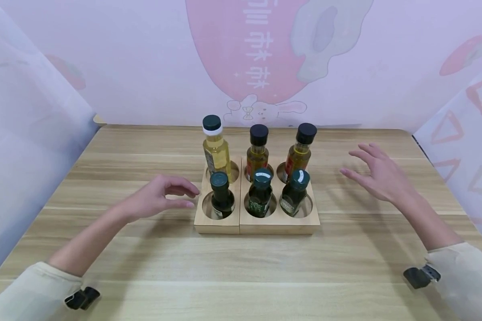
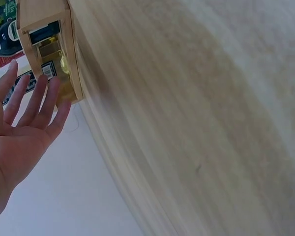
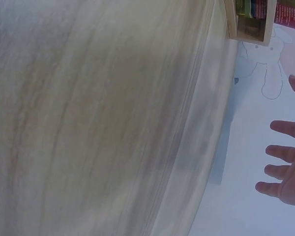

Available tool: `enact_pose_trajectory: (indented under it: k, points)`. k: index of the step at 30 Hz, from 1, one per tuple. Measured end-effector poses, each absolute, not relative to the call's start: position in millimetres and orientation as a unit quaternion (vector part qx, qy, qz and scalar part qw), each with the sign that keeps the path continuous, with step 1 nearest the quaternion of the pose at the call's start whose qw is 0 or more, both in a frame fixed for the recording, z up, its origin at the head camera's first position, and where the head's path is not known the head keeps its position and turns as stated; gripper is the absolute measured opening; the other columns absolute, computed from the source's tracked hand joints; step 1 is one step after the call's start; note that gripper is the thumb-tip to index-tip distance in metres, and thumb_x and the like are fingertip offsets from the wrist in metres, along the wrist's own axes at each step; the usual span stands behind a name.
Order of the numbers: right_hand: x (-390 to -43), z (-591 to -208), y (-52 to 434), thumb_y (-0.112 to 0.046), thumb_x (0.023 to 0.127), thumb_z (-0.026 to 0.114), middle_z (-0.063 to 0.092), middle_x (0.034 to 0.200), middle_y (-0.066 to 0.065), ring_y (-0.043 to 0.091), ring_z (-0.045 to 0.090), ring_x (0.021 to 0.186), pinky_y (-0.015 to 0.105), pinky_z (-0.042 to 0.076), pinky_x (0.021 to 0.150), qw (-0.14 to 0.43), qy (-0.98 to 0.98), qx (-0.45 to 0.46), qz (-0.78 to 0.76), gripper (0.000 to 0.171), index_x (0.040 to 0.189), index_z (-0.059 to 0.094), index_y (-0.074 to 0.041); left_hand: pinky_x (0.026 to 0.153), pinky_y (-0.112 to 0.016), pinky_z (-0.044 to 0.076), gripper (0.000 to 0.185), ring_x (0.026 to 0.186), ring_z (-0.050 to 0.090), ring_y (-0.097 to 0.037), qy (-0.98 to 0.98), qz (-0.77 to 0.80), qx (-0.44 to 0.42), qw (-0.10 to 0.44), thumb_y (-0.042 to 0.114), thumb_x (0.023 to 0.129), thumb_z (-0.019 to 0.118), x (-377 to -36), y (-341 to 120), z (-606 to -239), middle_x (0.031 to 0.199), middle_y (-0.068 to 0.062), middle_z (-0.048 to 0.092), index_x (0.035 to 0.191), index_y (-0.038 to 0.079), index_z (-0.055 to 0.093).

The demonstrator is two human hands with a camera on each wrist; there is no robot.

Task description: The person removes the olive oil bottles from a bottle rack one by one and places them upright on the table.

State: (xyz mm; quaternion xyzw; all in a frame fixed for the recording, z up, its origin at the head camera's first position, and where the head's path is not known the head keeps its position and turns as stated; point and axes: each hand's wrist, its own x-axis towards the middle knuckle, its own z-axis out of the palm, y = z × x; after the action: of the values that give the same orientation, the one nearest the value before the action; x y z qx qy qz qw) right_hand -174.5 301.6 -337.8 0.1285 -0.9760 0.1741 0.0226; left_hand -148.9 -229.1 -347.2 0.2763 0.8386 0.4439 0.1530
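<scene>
A light wooden bottle rack in two joined blocks stands mid-table, each of its round holes holding a bottle. In its back row are a tall pale-yellow bottle with a green cap and two amber bottles with black caps. Three dark bottles make up the front row, two with white-marked green caps. My left hand is beside the rack's left end, fingers relaxed and holding nothing. My right hand hovers well right of the rack, fingers spread and holding nothing.
The wood-grain table extends around the rack. Behind it hangs a pale printed backdrop, with similar sheets at both sides. Each sleeve has a small dark clip near the cuff.
</scene>
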Motion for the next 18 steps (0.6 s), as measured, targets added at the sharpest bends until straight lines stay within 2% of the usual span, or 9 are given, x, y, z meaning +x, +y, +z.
enact_pose_trajectory:
  k: [7,13,18]
  points:
    - [-172,-336,297,-0.051,0.1,0.062,0.034,0.16,0.031,0.051,0.021,0.151,0.073,0.025,0.115,0.024,-0.972,0.135,0.189,0.071,0.144,0.053,0.004,0.092,-0.029,0.058,0.023,0.103,0.07,-0.023,0.815,0.486,0.249,0.194,0.004,0.092,0.078,-150,-223,-352,0.113,-0.013,0.072,0.113,-0.002,0.071]
    - [-172,-333,293,-0.05,0.1,0.063,0.034,0.16,0.03,0.05,0.021,0.152,0.071,0.024,0.116,0.017,-0.971,0.135,0.197,0.07,0.144,0.053,0.003,0.091,-0.027,0.057,0.024,0.102,0.069,-0.018,0.794,0.518,0.216,0.233,0.003,0.092,0.077,-153,-220,-356,0.114,-0.018,0.067,0.112,-0.006,0.067]
    - [-172,-331,290,-0.049,0.1,0.064,0.033,0.161,0.029,0.049,0.02,0.153,0.07,0.022,0.118,0.01,-0.97,0.13,0.204,0.069,0.145,0.053,0.002,0.088,-0.026,0.057,0.026,0.1,0.066,-0.019,0.788,0.528,0.198,0.247,0.002,0.091,0.078,-154,-217,-361,0.11,-0.016,0.064,0.11,-0.009,0.064]
